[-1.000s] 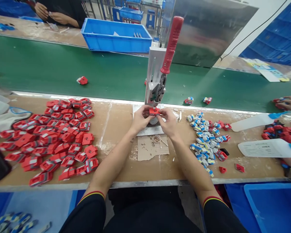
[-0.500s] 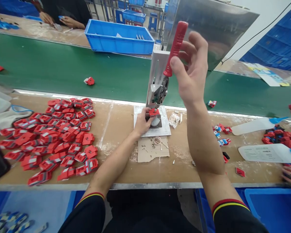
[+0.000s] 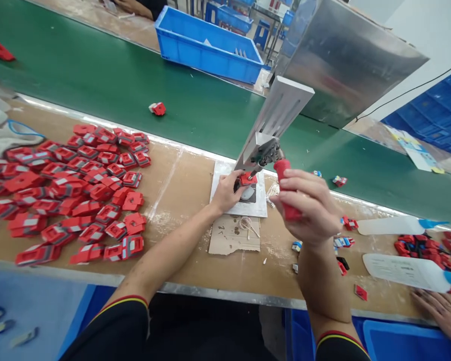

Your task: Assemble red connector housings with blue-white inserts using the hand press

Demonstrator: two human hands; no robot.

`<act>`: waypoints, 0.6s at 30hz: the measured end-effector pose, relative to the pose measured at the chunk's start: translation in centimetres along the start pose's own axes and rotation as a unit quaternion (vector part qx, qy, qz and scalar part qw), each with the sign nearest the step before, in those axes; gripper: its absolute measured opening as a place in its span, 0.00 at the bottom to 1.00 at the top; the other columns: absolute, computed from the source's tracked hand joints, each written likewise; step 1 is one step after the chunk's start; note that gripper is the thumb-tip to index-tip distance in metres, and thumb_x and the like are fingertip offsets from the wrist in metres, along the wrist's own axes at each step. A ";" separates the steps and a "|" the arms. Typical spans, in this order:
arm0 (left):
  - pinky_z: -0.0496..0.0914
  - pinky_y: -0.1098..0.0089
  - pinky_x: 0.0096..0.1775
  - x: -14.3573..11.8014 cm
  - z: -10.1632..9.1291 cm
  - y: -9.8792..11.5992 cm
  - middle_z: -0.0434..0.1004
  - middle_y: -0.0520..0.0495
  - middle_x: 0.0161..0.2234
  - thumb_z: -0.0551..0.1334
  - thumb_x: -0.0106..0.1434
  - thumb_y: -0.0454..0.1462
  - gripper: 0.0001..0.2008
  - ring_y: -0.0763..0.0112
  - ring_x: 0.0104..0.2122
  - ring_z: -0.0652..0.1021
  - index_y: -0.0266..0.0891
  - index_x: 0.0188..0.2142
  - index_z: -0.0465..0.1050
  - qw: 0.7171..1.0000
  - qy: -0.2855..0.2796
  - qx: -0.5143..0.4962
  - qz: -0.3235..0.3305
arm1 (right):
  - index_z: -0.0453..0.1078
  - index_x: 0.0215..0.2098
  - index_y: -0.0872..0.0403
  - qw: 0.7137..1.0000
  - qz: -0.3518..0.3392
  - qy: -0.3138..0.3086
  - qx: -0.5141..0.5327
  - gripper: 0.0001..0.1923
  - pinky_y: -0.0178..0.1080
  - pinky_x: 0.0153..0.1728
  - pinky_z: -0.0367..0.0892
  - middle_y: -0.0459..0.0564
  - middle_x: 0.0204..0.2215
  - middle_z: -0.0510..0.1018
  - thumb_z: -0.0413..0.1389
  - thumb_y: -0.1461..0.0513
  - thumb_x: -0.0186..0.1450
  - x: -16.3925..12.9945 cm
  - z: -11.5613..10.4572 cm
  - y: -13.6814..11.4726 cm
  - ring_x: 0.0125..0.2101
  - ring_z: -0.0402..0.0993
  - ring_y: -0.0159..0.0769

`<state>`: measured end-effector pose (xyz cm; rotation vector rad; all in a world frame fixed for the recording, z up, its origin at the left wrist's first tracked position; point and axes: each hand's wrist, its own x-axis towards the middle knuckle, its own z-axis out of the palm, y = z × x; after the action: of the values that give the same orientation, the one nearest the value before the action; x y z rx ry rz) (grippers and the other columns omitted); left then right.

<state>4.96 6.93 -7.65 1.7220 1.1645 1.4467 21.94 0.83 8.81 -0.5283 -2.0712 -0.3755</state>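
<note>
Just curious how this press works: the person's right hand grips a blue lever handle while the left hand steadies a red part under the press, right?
Not quite: the lever handle is red, not blue, as the head view shows. The rest stands: the right hand is closed around it, and the left hand steadies a red part under the press.

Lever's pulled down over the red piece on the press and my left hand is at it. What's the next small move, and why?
Probably raise the red lever handle back up. The right hand has it low, with the press tip down on the red part that the left hand steadies on the base plate. The part cannot come out until the tip lifts.
</note>
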 end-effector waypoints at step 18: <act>0.69 0.55 0.55 0.0 -0.1 0.5 0.85 0.44 0.46 0.71 0.62 0.35 0.18 0.56 0.45 0.83 0.44 0.50 0.75 0.999 0.022 -0.022 0.008 | 0.79 0.52 0.45 0.997 -0.037 -0.072 0.006 0.17 0.48 0.49 0.84 0.49 0.46 0.87 0.57 0.70 0.71 -2.0 -0.4 0.4 0.54 0.83 0.45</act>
<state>4.99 6.67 -7.23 1.6802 1.1364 1.5153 23.42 0.53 7.32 -0.4837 -2.2360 -0.3777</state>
